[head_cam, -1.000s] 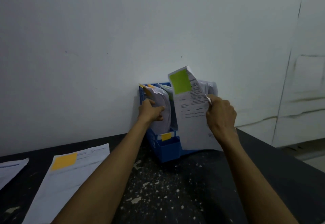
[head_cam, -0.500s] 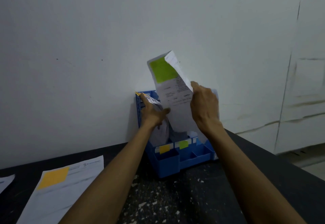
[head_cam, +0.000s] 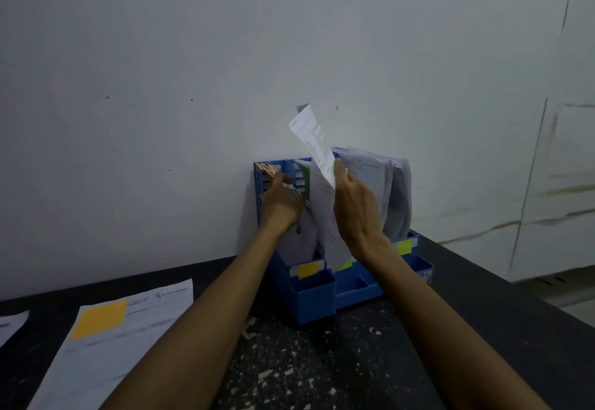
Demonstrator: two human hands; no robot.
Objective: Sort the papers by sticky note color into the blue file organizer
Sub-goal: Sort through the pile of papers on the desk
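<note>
blue file organizer [head_cam: 314, 300]: moulded plastic, boxy, with slatted upright dividers and low open cups along the front. It stands centre right of the frame on the surface, with its back to the wall.
held sheet [head_cam: 314, 142]: thin white printed paper, bowed and twisted along its length. Its long axis is close to vertical, with the top corner up and tipped a little left. The lower end is down in the middle compartment, between the two stacks.
right hand [head_cam: 357, 210]: fingers grasping the held sheet at its right edge about halfway up, thumb on the near face.
left hand [head_cam: 281, 206]: lies against the left stack. It is blurred, so I cannot tell whether the fingers curl round the papers.
left stack [head_cam: 302, 235]: limp white sheets bulging forward in the left compartment, with orange tabs at their tops near the back left corner.
right stack [head_cam: 386, 184]: a thick wad of white sheets in the right compartment, tops drooping over.
front markers: small paper squares on the organizer's front rail, an orange label [head_cam: 308, 270], a green label [head_cam: 346, 263] and a yellow label [head_cam: 405, 246].
loose paper [head_cam: 145, 322]: a flat rectangular printed sheet at the lower left, lying on the surface, with a square orange sticky note [head_cam: 99, 319] at its upper left.
surface [head_cam: 322, 361]: dark and matte, flecked with white chips.
wall [head_cam: 193, 55]: pale, smooth and painted.
</note>
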